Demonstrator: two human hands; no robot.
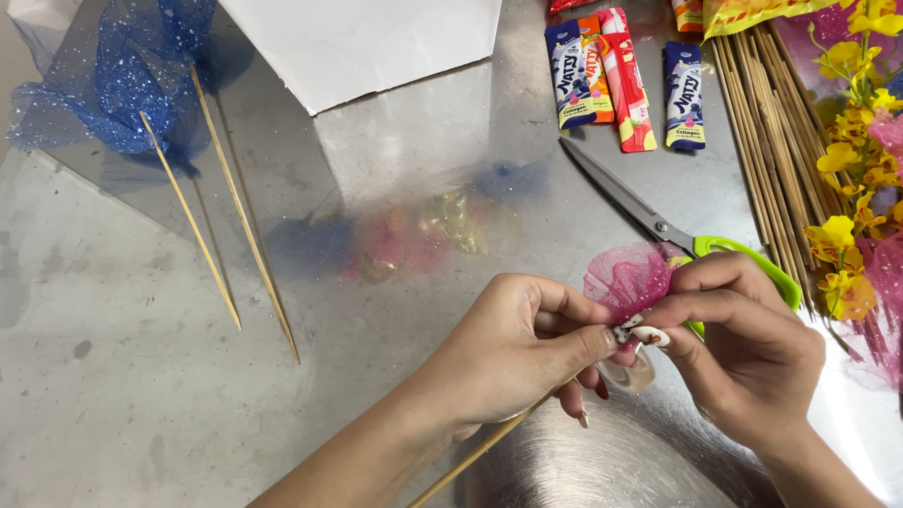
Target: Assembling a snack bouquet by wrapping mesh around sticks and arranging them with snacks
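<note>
Both hands met over the grey metal surface (pixel 141 404), near its front edge. The left hand (pixel 513 343) was pinched shut on a thin wooden skewer (pixel 470 456) that ran down and left under the wrist, its thumb pressing the gathered base of a small puff of pink glittered mesh (pixel 628 277). The right hand (pixel 743 343) closed its fingertips on the same gathered base, just above a clear roll of tape (pixel 632 374). Green-handled scissors (pixel 658 221) lay just behind the mesh. Farther back lay slim snack sachets (pixel 625 80), a bundle of wooden skewers (pixel 767 132) and yellow artificial flowers (pixel 851 160); two skewers with blue glittered mesh (pixel 122 75) lay at left.
</note>
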